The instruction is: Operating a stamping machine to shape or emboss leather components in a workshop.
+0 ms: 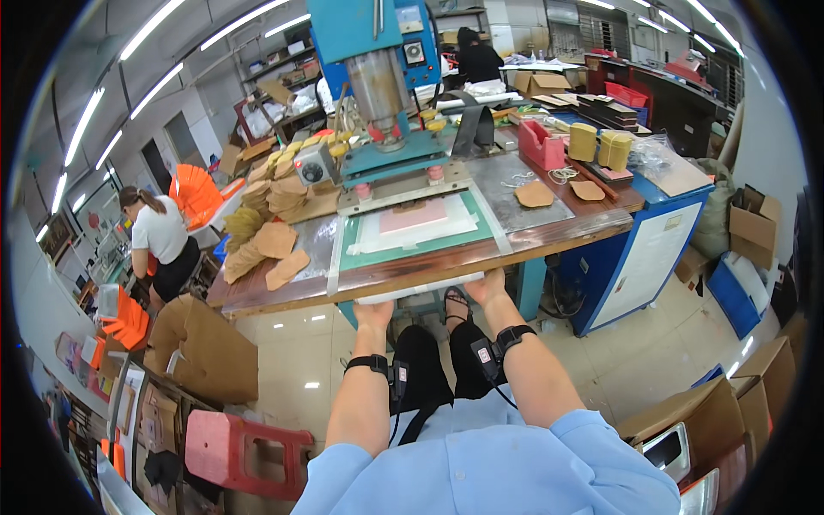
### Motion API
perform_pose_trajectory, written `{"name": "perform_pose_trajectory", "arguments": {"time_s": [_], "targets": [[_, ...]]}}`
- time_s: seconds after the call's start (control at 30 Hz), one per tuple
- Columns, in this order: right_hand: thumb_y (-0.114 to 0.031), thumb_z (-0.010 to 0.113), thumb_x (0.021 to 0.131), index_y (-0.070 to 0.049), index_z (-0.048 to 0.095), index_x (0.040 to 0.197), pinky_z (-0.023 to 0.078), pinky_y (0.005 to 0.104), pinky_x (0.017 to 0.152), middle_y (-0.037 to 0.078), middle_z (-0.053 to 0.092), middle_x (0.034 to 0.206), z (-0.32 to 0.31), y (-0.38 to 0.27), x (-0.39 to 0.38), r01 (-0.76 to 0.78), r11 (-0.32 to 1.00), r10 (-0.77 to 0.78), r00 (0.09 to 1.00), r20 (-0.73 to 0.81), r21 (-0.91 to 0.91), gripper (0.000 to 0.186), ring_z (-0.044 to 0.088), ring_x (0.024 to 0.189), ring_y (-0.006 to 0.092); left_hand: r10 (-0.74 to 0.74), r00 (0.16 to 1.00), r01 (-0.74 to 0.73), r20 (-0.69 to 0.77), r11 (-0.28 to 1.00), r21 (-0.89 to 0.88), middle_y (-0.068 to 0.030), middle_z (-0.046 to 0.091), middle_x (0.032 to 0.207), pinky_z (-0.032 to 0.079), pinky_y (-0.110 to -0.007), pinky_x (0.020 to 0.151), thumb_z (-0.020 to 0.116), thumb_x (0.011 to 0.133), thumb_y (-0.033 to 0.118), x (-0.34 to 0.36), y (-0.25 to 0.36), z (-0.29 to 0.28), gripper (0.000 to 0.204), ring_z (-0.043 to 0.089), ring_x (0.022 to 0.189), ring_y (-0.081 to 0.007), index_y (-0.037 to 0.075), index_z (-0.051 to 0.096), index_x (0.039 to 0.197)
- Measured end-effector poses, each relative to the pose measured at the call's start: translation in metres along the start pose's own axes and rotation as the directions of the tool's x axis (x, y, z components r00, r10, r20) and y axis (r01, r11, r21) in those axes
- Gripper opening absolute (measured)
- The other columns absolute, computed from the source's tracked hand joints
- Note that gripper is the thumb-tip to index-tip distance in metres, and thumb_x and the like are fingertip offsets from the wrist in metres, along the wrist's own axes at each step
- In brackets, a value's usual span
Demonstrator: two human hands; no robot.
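Note:
My left hand (373, 313) and my right hand (486, 287) both grip the near edge of a flat white sliding tray (421, 291) at the front of the workbench. On the tray lies a green mat (481, 233) with white sheets and a pink rectangular piece (414, 216) on top. Behind it stands a blue press machine (378, 69) with a metal cylinder head. Black bands with small devices sit on both my wrists.
Stacks of tan leather-like cut pieces (266, 223) lie on the left of the bench, two more (535, 195) on the right. Yellow tape rolls (601, 146) and a red box (542, 144) stand behind. Cardboard boxes (202, 348) and a red stool (245, 451) surround my seat. A person in white (159, 236) works at left.

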State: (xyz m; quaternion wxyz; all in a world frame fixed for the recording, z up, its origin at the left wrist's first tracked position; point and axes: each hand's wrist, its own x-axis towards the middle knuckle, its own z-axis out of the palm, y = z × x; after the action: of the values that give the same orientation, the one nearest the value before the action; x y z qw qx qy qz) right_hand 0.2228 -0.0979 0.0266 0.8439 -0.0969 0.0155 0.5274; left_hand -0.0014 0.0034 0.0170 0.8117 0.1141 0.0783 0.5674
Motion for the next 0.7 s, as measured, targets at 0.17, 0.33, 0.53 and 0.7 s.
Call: {"name": "perform_pose_trajectory", "arguments": {"time_s": [0.17,0.33,0.53,0.7], "targets": [[-0.035,0.035,0.095,-0.007,0.042,0.130,0.036,0.0456,0.101,0.008,0.044,0.133,-0.001,-0.003,-0.001,-0.023,0.999,0.023,1.000,0.007,0.028,0.045,0.045,0.120,0.0279,-0.002,1.000,0.002,0.002,1.000,0.001,-0.0093,0.045,0.133,0.032,-0.044,0.106,0.026,0.097,0.030,0.004,-0.002,-0.006,0.043,0.042,0.124,-0.0279,0.006,0.043,0.129],[-0.034,0.034,0.096,-0.007,0.042,0.130,0.036,0.0453,0.101,0.009,0.045,0.132,0.003,-0.003,-0.004,-0.029,0.999,0.028,1.000,0.010,0.032,0.044,0.045,0.120,0.0279,-0.003,1.000,0.003,0.003,1.000,-0.017,-0.0089,0.046,0.134,0.032,-0.044,0.106,0.027,0.097,0.029,0.006,0.001,-0.010,0.042,0.042,0.124,-0.0275,0.006,0.044,0.128],[-0.030,0.032,0.096,-0.007,0.043,0.129,0.037,0.0450,0.100,0.009,0.046,0.131,-0.005,-0.004,0.002,-0.023,0.999,0.023,1.000,0.014,0.023,0.042,0.046,0.120,0.0279,0.004,1.000,-0.003,-0.013,0.999,0.039,-0.0088,0.047,0.131,0.035,-0.044,0.104,0.026,0.097,0.029,0.005,-0.002,-0.010,0.041,0.044,0.122,-0.0278,0.007,0.044,0.126],[-0.029,0.031,0.096,-0.007,0.043,0.128,0.034,0.0465,0.102,0.009,0.046,0.132,-0.004,-0.003,0.002,-0.034,0.999,0.034,0.999,0.018,0.024,0.041,0.044,0.121,0.0275,0.002,1.000,-0.001,-0.009,1.000,0.028,-0.0080,0.045,0.134,0.031,-0.045,0.106,0.027,0.097,0.031,0.004,0.000,-0.010,0.043,0.041,0.125,-0.0272,0.007,0.044,0.129]]}}
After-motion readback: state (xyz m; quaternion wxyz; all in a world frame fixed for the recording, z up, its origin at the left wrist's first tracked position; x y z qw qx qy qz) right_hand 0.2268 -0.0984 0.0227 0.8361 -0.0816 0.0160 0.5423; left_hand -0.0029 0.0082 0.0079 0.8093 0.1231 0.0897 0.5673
